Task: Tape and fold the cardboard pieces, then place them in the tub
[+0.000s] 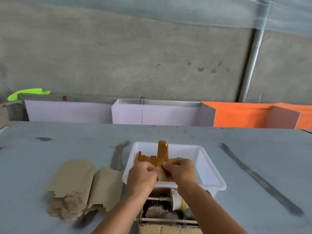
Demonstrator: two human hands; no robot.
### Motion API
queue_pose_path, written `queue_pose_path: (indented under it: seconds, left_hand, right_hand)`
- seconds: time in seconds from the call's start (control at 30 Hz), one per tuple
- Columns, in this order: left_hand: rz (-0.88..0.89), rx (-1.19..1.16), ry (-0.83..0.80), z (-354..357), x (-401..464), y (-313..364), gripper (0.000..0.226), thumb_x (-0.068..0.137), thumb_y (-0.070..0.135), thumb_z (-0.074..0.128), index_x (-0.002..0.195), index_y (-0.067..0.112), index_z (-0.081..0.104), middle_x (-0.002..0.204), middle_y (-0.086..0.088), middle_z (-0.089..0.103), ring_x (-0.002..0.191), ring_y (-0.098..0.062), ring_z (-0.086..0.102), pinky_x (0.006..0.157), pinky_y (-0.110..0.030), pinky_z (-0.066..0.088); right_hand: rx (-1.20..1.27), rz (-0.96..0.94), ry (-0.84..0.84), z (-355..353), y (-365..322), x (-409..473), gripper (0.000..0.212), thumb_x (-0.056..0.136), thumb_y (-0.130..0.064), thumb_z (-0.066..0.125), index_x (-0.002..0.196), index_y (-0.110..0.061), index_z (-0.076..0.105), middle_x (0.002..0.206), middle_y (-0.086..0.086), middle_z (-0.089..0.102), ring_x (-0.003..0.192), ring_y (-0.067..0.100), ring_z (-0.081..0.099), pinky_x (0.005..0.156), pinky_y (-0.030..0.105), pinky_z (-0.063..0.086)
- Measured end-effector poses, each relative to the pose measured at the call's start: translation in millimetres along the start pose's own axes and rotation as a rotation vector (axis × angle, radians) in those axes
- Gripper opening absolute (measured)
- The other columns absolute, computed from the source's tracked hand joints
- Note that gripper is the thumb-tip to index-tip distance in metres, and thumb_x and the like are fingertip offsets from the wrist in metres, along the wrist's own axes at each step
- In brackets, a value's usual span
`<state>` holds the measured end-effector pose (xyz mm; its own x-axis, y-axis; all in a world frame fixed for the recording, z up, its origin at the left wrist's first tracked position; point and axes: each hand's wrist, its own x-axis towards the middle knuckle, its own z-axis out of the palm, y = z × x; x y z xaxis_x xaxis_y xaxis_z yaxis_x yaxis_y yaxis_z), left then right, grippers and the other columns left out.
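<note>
A white plastic tub (pixel 209 164) stands on the grey table in front of me. Inside its left part stand several folded orange-brown cardboard pieces (pixel 145 158). One tall folded cardboard piece (pixel 161 152) sticks up above the tub's rim. My left hand (pixel 143 176) and my right hand (pixel 181 169) meet over the tub's near side, and both pinch the lower end of that tall piece with curled fingers. Two piles of flat, unfolded cardboard pieces (pixel 76 186) lie on the table to the left of the tub.
An open cardboard box (pixel 162 215) with a tape roll and odd bits sits between my forearms, just before the tub. White and orange panels (pixel 152 114) line the table's far edge. Dark smears mark the table at right.
</note>
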<state>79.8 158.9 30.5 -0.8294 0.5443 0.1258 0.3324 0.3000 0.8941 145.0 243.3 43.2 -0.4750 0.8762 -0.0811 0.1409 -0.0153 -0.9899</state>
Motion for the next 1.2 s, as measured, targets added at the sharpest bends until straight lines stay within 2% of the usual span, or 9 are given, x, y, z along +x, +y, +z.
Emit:
queue_pose_path:
  seconds: [0.27,0.37,0.5,0.63,0.77,0.87,0.97,1.07,1.2]
  left_hand:
    - [0.034,0.386,0.052,17,42,-25,0.03,0.092,0.027,0.055,0.063,0.02,0.057,0.066,0.006,0.061,0.06,-0.007,0.055,0.05,-0.019,0.037]
    - [0.039,0.495,0.098,21,43,-25,0.033,0.092,0.03,0.054,0.061,0.025,0.048,0.061,0.011,0.05,0.053,-0.004,0.047,0.044,-0.018,0.027]
    - [0.083,0.583,0.133,27,38,-28,0.025,0.095,0.034,0.05,0.072,0.024,0.051,0.07,0.01,0.055,0.063,-0.009,0.053,0.054,-0.02,0.038]
    - [0.125,0.623,0.158,28,39,-33,0.023,0.097,0.031,0.046,0.083,0.02,0.061,0.082,0.006,0.062,0.071,-0.01,0.058,0.063,-0.022,0.047]
    - [0.194,0.684,0.183,30,40,-34,0.026,0.097,0.017,0.04,0.088,0.017,0.064,0.089,0.002,0.064,0.079,-0.013,0.059,0.073,-0.025,0.048]
    - [0.201,0.684,0.147,32,40,-31,0.024,0.096,0.012,0.039,0.092,0.014,0.062,0.096,-0.002,0.063,0.085,-0.017,0.058,0.076,-0.028,0.046]
    - [0.209,0.652,0.122,28,38,-33,0.02,0.096,0.01,0.04,0.097,0.013,0.06,0.104,-0.004,0.06,0.095,-0.019,0.055,0.083,-0.029,0.042]
    - [0.281,0.638,0.209,15,30,-40,0.02,0.097,0.013,0.042,0.109,0.019,0.057,0.112,0.003,0.054,0.104,-0.014,0.047,0.093,-0.026,0.038]
    - [0.247,0.687,0.393,-15,17,-55,0.031,0.091,0.007,0.046,0.12,0.016,0.053,0.117,-0.001,0.052,0.106,-0.017,0.044,0.094,-0.027,0.035]
  right_hand:
    - [-0.26,-0.031,-0.054,21,22,40,0.03,0.081,0.006,0.058,0.067,-0.019,0.065,0.068,0.0,0.067,0.058,0.011,0.061,0.05,0.019,0.049]
    - [-0.358,-0.071,-0.066,28,21,49,0.026,0.081,0.0,0.062,0.067,-0.022,0.062,0.072,-0.001,0.068,0.068,0.013,0.065,0.063,0.024,0.057]
    - [-0.451,-0.092,-0.114,33,29,56,0.025,0.081,-0.001,0.063,0.066,-0.021,0.061,0.07,-0.001,0.067,0.065,0.013,0.065,0.062,0.022,0.056]
    - [-0.548,-0.138,-0.127,37,34,62,0.026,0.08,-0.003,0.066,0.061,-0.02,0.06,0.057,-0.009,0.059,0.05,0.0,0.054,0.043,0.006,0.041]
    - [-0.702,-0.182,-0.127,40,36,64,0.036,0.08,-0.003,0.061,0.048,-0.016,0.052,0.037,-0.013,0.043,0.035,0.002,0.038,0.036,0.011,0.028]
    - [-0.862,-0.226,-0.155,41,36,60,0.018,0.087,-0.015,0.057,0.078,-0.018,0.073,0.069,-0.006,0.06,0.056,0.004,0.051,0.047,0.014,0.039]
    - [-0.952,-0.236,-0.182,42,38,55,0.019,0.09,-0.026,0.054,0.089,-0.027,0.073,0.099,-0.001,0.063,0.094,0.018,0.059,0.079,0.029,0.052]
    - [-0.942,-0.235,-0.198,43,39,54,0.018,0.089,-0.027,0.055,0.082,-0.028,0.071,0.094,-0.001,0.067,0.097,0.019,0.058,0.087,0.034,0.051]
    - [-0.95,-0.293,-0.106,42,42,57,0.021,0.092,-0.03,0.054,0.107,-0.029,0.069,0.12,-0.001,0.062,0.121,0.024,0.044,0.101,0.035,0.036]
